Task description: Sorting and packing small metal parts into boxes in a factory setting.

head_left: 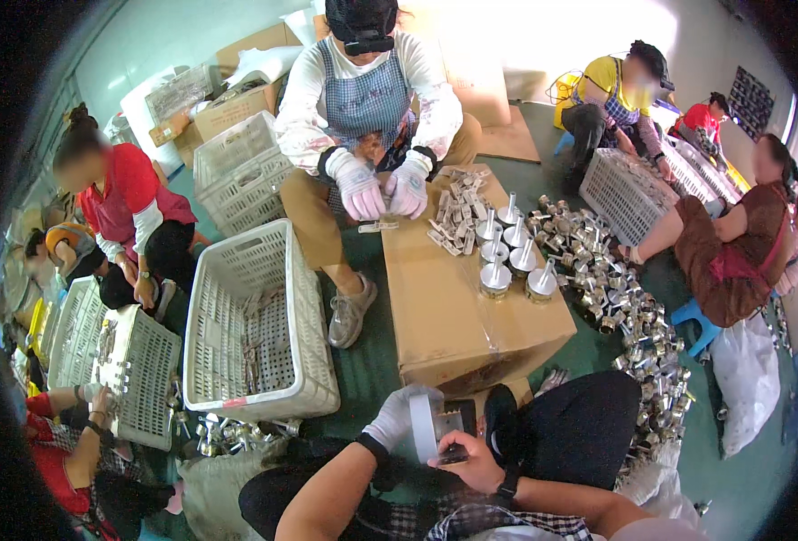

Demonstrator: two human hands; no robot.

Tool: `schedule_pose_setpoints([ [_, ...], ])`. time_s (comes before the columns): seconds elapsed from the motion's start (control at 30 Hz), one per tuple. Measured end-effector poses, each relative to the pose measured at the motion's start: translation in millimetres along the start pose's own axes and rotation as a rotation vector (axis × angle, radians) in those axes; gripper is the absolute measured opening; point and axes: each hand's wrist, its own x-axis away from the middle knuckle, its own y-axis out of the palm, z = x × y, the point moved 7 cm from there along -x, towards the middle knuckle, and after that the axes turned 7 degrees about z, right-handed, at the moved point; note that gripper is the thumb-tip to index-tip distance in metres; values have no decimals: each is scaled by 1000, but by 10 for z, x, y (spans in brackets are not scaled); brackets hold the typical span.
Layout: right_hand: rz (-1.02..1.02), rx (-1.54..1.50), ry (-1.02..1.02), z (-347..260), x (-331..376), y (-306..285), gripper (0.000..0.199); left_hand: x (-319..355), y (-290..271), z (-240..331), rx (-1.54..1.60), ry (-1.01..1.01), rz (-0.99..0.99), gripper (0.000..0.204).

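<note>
Fingers on both sides are closed on one piece: my gloved left hand point(395, 418) and bare right hand point(476, 466) grasp a white-faced fitting point(424, 429) over my lap, just on my side of the big cardboard box point(417, 311). A white slotted crate point(316, 389) stands left of that box, and a long heap of metal fittings point(656, 361) spreads along the floor to its right. Smaller, on the box top, are six white-topped stemmed fittings point(495, 279), standing upright next to a pile of pale flat strips point(462, 216).

I'd judge the step in hand to be working on or checking this single piece; its finer details are too small to tell. The next move seems to call for a firm left hold while my right fingers do the fine adjusting.

My left forearm slants up from the lower edge; my right reaches in from the lower right, a dark wristband point(510, 482) at its wrist. Left fingers wrap behind the white face; my right thumb presses near its lower edge.
</note>
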Motion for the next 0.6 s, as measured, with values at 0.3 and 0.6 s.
schedule_pose_setpoints([
  [0.3,7,-7,66,35,11,-19,25,-18,-71,-36,7,1,46,24],
  [0.6,-9,12,76,37,-10,5,25,-44,-122,-35,33,-18,34,25],
])
